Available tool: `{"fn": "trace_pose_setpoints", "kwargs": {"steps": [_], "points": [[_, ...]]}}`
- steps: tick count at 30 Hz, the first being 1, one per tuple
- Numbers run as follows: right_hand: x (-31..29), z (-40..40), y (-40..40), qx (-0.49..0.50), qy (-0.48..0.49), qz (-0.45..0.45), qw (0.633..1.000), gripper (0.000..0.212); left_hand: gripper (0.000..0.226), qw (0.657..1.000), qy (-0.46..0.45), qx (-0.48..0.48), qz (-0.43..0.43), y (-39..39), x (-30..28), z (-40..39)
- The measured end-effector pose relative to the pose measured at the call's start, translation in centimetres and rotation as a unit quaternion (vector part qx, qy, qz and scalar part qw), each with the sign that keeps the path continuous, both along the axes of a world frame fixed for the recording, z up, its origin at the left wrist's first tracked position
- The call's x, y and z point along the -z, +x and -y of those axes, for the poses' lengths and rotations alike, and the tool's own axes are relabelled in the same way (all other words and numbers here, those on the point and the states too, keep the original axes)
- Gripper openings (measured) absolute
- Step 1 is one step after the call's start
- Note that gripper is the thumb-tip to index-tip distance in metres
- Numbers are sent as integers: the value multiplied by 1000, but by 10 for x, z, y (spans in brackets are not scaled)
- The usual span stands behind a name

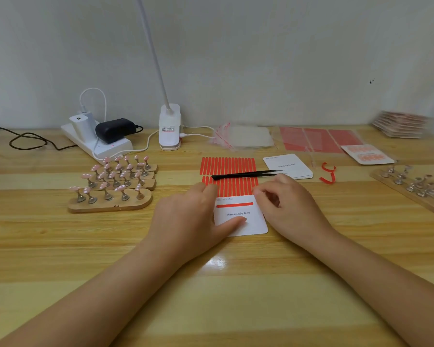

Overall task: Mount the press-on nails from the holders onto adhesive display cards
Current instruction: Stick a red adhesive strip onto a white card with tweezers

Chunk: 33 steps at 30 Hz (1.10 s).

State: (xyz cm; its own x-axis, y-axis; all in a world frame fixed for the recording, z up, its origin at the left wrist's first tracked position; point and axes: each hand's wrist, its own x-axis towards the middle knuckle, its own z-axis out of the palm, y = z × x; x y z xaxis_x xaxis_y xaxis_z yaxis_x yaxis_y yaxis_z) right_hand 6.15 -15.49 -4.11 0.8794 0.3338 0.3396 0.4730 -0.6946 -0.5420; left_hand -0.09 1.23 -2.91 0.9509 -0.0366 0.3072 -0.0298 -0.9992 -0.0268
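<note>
Your left hand (186, 216): thumb pressed flat on display card (248, 225), fingers straight, steadying its left edge. Your right hand (283, 204): fingers curled at card's right edge near red adhesive strip (234, 204); actual pinch unclear. Nail holders (110, 200) left, well apart. Tweezers (246, 174) rest on strip sheet (228, 176) beyond card.

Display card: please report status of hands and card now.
Left hand thumb presses display card. Right hand fingers at red strip. No nails mounted. Tweezers lie behind.

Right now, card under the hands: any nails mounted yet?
None. The card carries one red adhesive strip and nothing on it; pink nails sit upright on wooden holders.
</note>
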Motion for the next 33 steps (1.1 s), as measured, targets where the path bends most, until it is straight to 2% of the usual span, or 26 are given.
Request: {"fn": "trace_pose_setpoints", "kwargs": {"steps": [3,8,11,13,15,17,18,20,23,25,26,29,33], "points": [[-1,1,-2,-7,9,10,1000,17,75,1000,-12,4,-5,2,1,-3],[-3,1,-1,-24,35,1,999,5,63,998,-55,13,-19,4,3,-7],[-5,2,0,-37,124,-53,990,11,61,992,-123,27,-2,5,5,-8],[-10,3,1,-57,213,-102,970,17,59,976,-209,48,25,5,4,-8],[-15,4,2,-79,284,-136,946,16,52,931,-358,64,28,7,0,-8],[-18,4,2,-97,324,-155,928,13,34,854,-514,71,-15,8,-5,-10],[-18,5,3,-104,329,-159,925,13,24,820,-567,71,-42,8,-8,-11],[-17,4,4,-110,323,-156,927,13,11,780,-617,66,-83,7,-9,-14],[-18,7,12,-88,248,-78,962,19,7,760,-639,55,-103,9,-11,-17],[-22,11,20,-67,82,20,994,27,9,754,-645,53,-108,10,-12,-17],[-24,12,24,-68,-16,55,996,34,10,753,-647,54,-110,10,-13,-18],[-28,8,33,-100,-223,90,966,41,13,750,-649,60,-112,11,-12,-18],[-38,-8,43,-117,-363,114,917,23,14,749,-651,60,-111,11,-12,-19]]}}
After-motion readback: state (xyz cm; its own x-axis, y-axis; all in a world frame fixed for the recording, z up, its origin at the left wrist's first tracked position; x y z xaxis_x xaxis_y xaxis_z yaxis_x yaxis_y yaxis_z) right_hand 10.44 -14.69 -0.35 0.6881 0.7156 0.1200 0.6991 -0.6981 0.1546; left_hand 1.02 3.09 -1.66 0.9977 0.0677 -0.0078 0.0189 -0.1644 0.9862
